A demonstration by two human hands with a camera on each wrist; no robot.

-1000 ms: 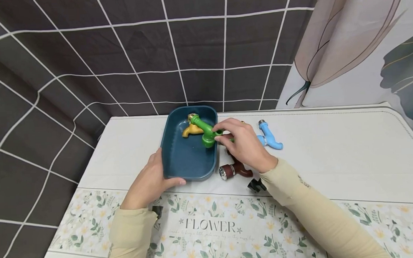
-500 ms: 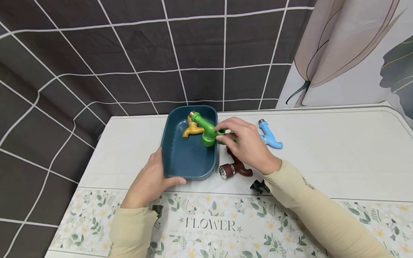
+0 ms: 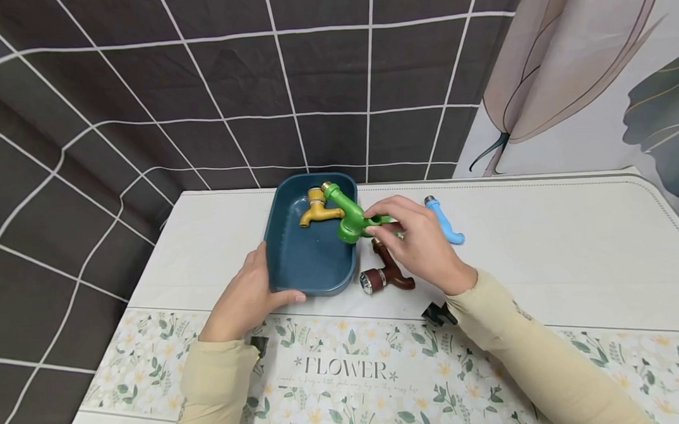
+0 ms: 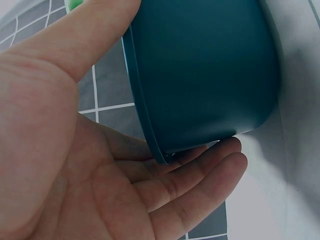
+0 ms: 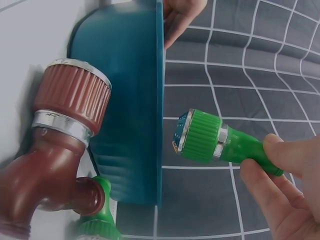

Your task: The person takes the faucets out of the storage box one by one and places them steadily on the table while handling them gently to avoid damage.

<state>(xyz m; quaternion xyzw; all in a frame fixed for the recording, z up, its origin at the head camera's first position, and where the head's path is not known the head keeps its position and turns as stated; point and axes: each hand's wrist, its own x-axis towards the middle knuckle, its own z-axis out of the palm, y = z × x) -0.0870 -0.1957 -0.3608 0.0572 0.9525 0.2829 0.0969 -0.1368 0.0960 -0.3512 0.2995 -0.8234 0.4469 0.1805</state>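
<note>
My right hand (image 3: 417, 237) pinches a green faucet (image 3: 346, 215) by its spout, above the right rim of a dark blue plastic tub (image 3: 296, 264). In the right wrist view the faucet's ribbed green knob (image 5: 202, 135) points toward the tub. Inside the tub lies a yellow faucet (image 3: 319, 215). Fingers nearly straight, my left hand (image 3: 246, 292) rests against the tub's near left corner, its thumb along the front side. A brown faucet (image 3: 390, 273) lies on the table right of the tub. Behind it, a second green faucet (image 5: 102, 215) is mostly hidden.
A light blue faucet (image 3: 445, 223) lies farther right on the white table (image 3: 545, 241), partly covered by my right hand. A flower-print band (image 3: 347, 389) crosses the front. Dark tile-patterned cloth (image 3: 336, 136) hangs close behind the tub.
My right hand has shifted right with the green faucet, from over the yellow faucet to the tub's right rim. More of the yellow faucet shows. My left hand and the tub stay put.
</note>
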